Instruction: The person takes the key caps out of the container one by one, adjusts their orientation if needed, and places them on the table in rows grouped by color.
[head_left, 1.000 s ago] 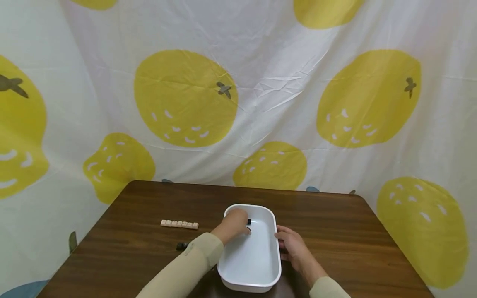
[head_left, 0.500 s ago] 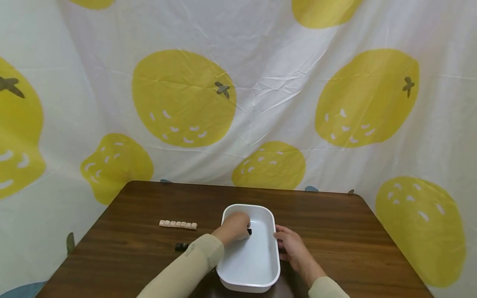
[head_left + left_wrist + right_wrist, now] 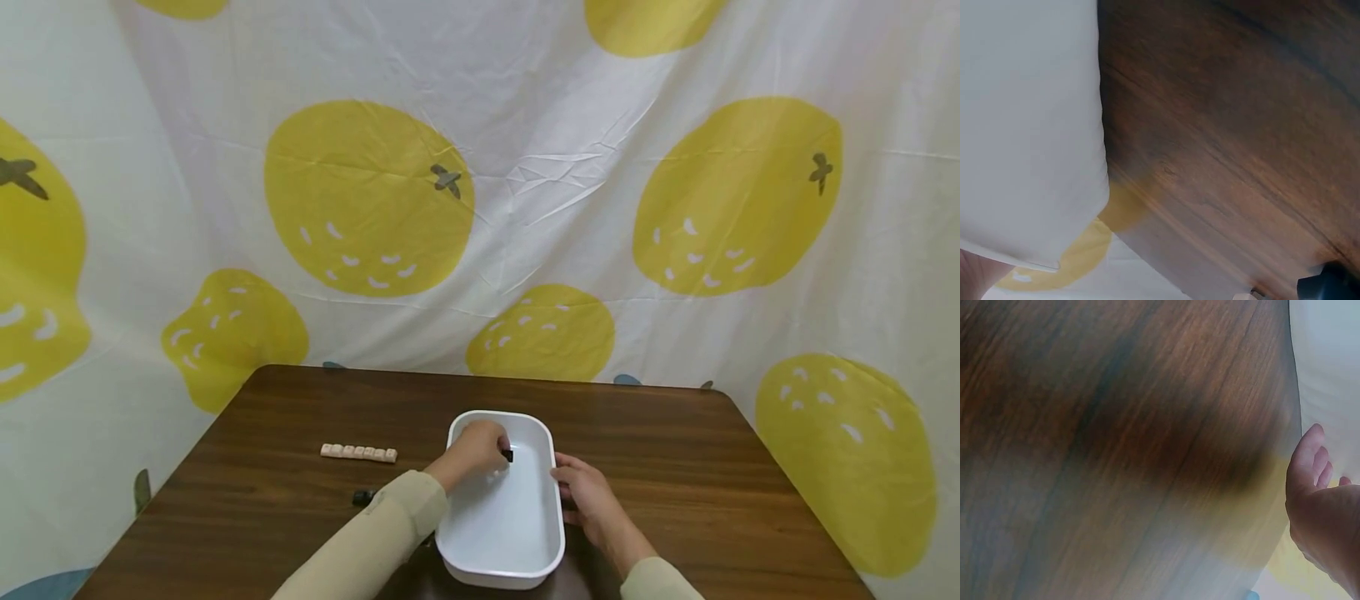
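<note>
A white rectangular tray (image 3: 502, 533) stands on the wooden table. Inside its far left part, my left hand (image 3: 474, 450) pinches a small black block (image 3: 512, 456); the fingertips are partly hidden behind the hand. My right hand (image 3: 596, 500) holds the tray's right side, thumb on the rim and the other fingers along the outer wall. In the right wrist view those fingers (image 3: 1310, 456) reach toward the pale tray side. Left of the tray lie more black blocks (image 3: 363, 497), partly covered by the left sleeve, and a straight row of several small cream cubes (image 3: 358, 452) with faint marks.
The dark wooden table (image 3: 675, 450) ends at a far edge close to a white curtain (image 3: 540, 217) printed with yellow lemons. Across the front left runs the left sleeve (image 3: 367, 542); it also fills much of the left wrist view.
The left hand has turned and shifted slightly to the right inside the tray, bringing the black block along. The right hand and the tray stay about where they were.
</note>
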Available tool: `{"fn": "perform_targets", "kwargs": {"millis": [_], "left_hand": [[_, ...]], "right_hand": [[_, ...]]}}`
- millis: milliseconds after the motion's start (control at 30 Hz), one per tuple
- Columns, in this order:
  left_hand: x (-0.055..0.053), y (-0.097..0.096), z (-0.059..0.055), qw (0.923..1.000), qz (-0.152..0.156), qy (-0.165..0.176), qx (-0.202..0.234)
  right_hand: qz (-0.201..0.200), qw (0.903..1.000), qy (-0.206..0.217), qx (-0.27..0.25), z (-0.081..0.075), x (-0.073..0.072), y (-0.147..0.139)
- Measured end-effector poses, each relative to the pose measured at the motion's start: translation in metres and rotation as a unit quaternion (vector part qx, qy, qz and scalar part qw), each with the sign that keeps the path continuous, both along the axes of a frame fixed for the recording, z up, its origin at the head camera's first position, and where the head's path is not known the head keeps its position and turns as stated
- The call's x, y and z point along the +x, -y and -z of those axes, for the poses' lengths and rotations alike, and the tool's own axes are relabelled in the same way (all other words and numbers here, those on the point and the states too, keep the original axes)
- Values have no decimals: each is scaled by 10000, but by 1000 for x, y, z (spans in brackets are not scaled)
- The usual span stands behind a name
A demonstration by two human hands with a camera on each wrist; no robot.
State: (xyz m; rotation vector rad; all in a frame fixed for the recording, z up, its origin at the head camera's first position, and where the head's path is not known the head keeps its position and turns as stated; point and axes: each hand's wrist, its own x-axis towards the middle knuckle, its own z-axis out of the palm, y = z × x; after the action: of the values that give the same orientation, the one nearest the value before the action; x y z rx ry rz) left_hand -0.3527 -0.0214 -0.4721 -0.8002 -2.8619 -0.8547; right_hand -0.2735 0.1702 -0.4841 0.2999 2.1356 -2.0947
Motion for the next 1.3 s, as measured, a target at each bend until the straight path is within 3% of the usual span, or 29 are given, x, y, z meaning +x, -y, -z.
{"fn": "perform_targets", "kwargs": {"millis": [133,367,533,733,1100,1300], "left_hand": [[2,1,-4,9989,-92,234,392],[7,4,-10,9945,52,469,932],[10,7,-14,9926,144,494,1103],[11,12,-15,9893,-42,773,1234],[18,21,-20,9802,-120,1202,1567],[20,24,-22,9805,-80,1153,1588]], "right_hand": [[-5,10000,-13,17,0,0,0],[8,10000,0,26,-1,0,0],[24,10000,17,57,-2,0,0],[15,10000,29,67,-3,1,0],[18,10000,14,58,-3,2,0],[-1,10000,10,63,-3,2,0]]}}
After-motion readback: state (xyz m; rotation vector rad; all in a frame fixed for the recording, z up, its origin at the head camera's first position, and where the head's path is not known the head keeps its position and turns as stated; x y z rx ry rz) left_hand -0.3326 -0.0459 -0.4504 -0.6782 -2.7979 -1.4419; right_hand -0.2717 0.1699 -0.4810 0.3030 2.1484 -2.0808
